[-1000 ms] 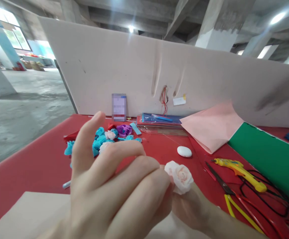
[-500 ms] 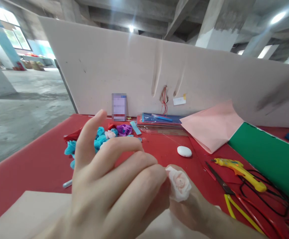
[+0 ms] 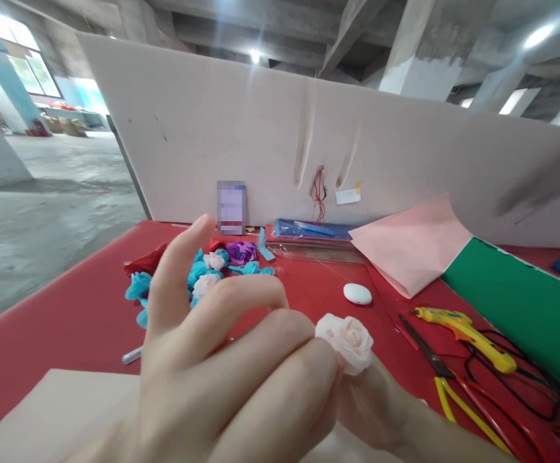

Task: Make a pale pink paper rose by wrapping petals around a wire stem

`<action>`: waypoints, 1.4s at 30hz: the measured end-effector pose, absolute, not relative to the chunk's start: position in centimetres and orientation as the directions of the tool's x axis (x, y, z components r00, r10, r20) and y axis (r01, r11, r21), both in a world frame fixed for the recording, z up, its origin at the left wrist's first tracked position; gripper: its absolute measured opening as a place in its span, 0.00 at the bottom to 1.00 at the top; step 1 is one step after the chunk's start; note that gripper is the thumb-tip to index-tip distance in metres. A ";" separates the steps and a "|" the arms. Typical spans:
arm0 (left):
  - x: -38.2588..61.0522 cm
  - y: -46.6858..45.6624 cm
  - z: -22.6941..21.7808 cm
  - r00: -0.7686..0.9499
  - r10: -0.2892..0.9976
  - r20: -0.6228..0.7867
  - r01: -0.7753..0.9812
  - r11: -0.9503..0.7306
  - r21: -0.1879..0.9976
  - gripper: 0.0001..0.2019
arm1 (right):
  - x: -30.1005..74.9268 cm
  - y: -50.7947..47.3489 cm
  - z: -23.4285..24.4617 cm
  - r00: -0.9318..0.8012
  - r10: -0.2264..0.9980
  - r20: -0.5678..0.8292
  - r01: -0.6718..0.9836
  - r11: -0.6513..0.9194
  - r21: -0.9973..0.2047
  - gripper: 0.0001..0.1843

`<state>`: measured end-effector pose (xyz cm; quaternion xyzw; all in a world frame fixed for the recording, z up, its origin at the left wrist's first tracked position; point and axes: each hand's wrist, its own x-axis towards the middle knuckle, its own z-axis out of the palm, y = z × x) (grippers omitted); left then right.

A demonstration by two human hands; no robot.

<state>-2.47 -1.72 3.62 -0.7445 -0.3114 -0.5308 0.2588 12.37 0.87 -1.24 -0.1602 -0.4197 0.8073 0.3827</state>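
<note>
Above the red table (image 3: pixel 91 302), a small pale-pink flower (image 3: pixel 350 341) sits where the two hands meet, its swirled centre turned toward the viewer. The left hand (image 3: pixel 234 370) comes in from the lower left with its lower fingers folded narrow and their tips hidden, while its topmost digit stands up, bent and apart, touching nothing; perhaps it is lifted to keep out of the way of the close work. The right hand (image 3: pixel 371 408) reaches in from the other side, behind and below the bloom; its fingers are mostly covered, so I cannot tell which hand carries the flower's base or how firmly. Keeping the grip beneath the petals likely spares the thin layers from crushing and leaves the face open to inspection. Blue flowers (image 3: pixel 139 285) and a purple flower (image 3: pixel 242 253) lie bunched farther back on the left, probably grouped there to leave the near area free for handling. On the right, scissors (image 3: pixel 438 365) and a yellow glue gun (image 3: pixel 467 334) lie beside each other near the right forearm, seemingly for an easy reach. Farther back, a pink sheet (image 3: pixel 407 251) overlaps a green sheet (image 3: pixel 511 315), and a white oval object (image 3: pixel 357 294) rests just beyond the flower.
</note>
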 end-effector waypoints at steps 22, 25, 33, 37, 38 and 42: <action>-2.5 -1.0 4.6 0.430 0.880 0.201 -0.031 -0.208 0.978 0.09 | 12.8 1.7 -1.4 -0.647 0.737 0.194 -0.493 -0.210 -0.845 0.25; -2.5 -1.1 4.4 0.512 0.850 0.123 -0.111 -0.076 0.991 0.07 | 13.1 2.0 -1.6 -0.658 0.738 0.152 -0.455 -0.228 -0.861 0.21; -2.3 -1.0 4.0 0.558 0.829 0.031 -0.203 0.100 0.974 0.03 | 13.9 2.2 -1.8 -0.695 0.715 0.075 -0.361 -0.256 -0.897 0.16; -2.5 -1.2 4.1 0.527 0.849 0.022 -0.115 0.046 0.992 0.04 | 13.8 2.8 -3.0 -0.708 0.696 0.118 -0.387 -0.243 -0.889 0.17; -2.5 -1.2 4.1 0.518 0.855 0.024 -0.082 0.022 0.996 0.04 | 13.7 3.0 -3.2 -0.712 0.690 0.131 -0.396 -0.240 -0.886 0.19; -2.3 -1.2 4.1 0.498 0.865 0.066 -0.074 -0.033 0.997 0.05 | 13.7 3.3 -3.3 -0.714 0.683 0.153 -0.410 -0.232 -0.882 0.21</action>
